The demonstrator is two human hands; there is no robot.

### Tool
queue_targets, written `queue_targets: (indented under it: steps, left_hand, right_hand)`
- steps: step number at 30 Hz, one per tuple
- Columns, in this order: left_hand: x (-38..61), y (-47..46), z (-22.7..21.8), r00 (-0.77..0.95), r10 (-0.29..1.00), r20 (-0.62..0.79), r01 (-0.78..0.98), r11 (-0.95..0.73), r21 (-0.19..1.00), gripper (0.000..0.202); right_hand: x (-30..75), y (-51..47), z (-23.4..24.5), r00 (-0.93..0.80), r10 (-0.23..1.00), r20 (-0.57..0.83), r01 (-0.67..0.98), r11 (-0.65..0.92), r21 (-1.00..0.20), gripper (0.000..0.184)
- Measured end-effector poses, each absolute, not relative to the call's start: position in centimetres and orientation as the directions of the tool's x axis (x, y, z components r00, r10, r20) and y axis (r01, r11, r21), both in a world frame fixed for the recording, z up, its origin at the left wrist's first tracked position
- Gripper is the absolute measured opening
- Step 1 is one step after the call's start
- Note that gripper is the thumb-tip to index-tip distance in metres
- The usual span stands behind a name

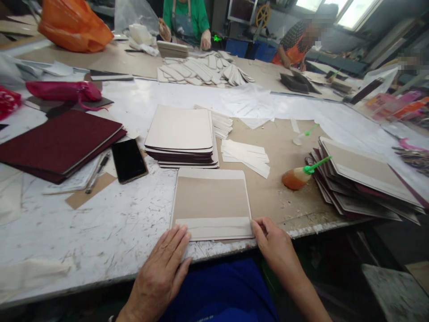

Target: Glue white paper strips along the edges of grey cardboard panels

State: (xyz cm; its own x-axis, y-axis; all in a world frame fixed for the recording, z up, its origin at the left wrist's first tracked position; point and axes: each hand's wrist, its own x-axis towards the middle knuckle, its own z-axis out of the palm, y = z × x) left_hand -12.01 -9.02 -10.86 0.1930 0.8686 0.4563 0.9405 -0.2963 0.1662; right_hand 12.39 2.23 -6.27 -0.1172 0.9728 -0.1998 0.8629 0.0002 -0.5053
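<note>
A flat beige panel (212,197) with a pale border lies at the table's near edge, a pale strip (217,229) running along its front. My left hand (162,264) rests flat on its near left corner, fingers stretched out. At the near right corner, my right hand (273,239) pinches the panel's edge between thumb and fingers. Just behind the panel stands a stack of cream-faced panels (181,127) with dark edges. Loose pale strips (246,156) lie to the right of that stack. Farther right is a squeeze bottle (296,178) with amber contents and a green nozzle.
A fanned pile of panels (372,174) overhangs the right table edge. Maroon boards (60,141), a phone (129,160) and a pen (98,172) lie left. Pale cut pieces (204,69) cover part of the far table, where two people (187,20) (295,47) work.
</note>
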Motion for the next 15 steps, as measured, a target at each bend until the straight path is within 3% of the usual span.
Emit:
queue_targets:
  steps: [4,8,11,15]
  left_hand:
    - [-12.2,-9.0,-11.0,0.209,0.847,0.489,0.935,-0.320,0.154,0.050]
    - [-12.5,-9.0,-11.3,0.235,0.825,0.515,0.927,-0.350,0.137,0.053]
    - [-13.0,-8.8,-12.1,0.249,0.817,0.520,0.925,-0.360,0.123,0.057]
    - [-13.4,-8.0,-13.7,0.296,0.740,0.604,0.880,-0.458,0.130,0.065]
  right_hand:
    - [12.4,3.0,-6.4,-0.026,0.901,-0.434,0.746,-0.271,-0.609,0.029]
    - [12.6,3.5,-6.0,-0.089,0.835,-0.544,0.571,-0.405,-0.714,0.036]
    - [12.6,3.8,-5.6,-0.160,0.851,-0.501,0.481,-0.376,-0.792,0.040]
    - [12.2,3.6,-5.6,-0.123,0.930,-0.345,0.432,-0.263,-0.862,0.038]
